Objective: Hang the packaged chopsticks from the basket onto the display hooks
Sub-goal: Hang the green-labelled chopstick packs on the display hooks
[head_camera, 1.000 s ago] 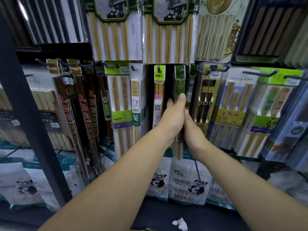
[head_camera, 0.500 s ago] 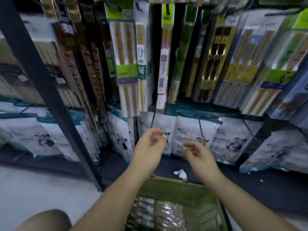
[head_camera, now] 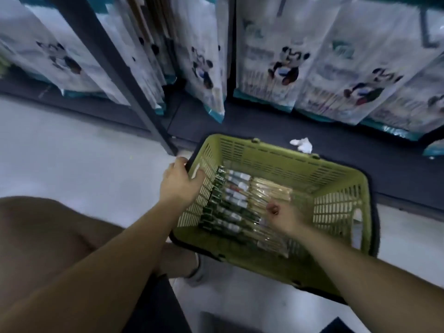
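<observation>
Gripping basket [head_camera: 276, 162] rim, left hand [head_camera: 179, 186], right hand [head_camera: 284, 217] inside

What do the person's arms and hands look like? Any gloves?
No gloves, no sleeves in view: the left arm and right arm are bare to the picture's edge. No watch, bracelet or ring shows on the left hand or right hand, though the right one is blurred.

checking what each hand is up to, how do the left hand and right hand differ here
The left hand grips the green basket by its left rim; the right hand is down inside the basket, over the pale chopstick packs. The left hand shows fairly sharp, with its thumb on the rim; the right hand is blurred, fingers curled, and whether it holds a pack cannot be told. Both are at the same basket.
</observation>
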### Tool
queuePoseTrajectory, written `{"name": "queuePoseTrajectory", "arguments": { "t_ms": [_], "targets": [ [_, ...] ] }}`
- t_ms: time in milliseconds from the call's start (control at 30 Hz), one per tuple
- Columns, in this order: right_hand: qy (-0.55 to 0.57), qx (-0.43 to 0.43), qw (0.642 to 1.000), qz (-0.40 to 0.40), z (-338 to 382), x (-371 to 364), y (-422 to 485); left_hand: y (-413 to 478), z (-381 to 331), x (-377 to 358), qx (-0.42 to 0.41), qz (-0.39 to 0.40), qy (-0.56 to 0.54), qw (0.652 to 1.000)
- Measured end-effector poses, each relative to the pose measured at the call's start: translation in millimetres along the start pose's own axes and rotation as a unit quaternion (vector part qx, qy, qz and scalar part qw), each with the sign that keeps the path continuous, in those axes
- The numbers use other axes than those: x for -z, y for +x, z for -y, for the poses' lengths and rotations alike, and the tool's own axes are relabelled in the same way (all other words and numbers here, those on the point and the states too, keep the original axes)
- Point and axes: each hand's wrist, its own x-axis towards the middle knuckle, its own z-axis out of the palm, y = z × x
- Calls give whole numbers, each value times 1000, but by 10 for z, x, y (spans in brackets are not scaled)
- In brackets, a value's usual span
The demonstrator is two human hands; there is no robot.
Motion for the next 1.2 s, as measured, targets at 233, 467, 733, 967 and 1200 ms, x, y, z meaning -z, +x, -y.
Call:
{"name": "queuePoseTrajectory", "arguments": {
  "t_ms": [233, 467, 733, 967, 1200],
  "targets": [
    [-98, 28, 991, 86, -139, -487, 181, 25, 279, -118, 22, 15, 10, 1000],
    [-282, 100, 952, 58, -209, -868, 206, 77, 364, -160, 33, 14, -32, 999],
    [-222, 114, 966, 66, -283, -848, 209, 98, 405, -182, 19, 16, -42, 999],
    [-81, 104, 990, 58, -155, -449, 145, 96, 333, -143, 47, 40, -86, 994],
    [79, 156, 984, -18, 698, 27, -20, -192, 58, -74, -83, -122, 21, 989]
  ]
}}
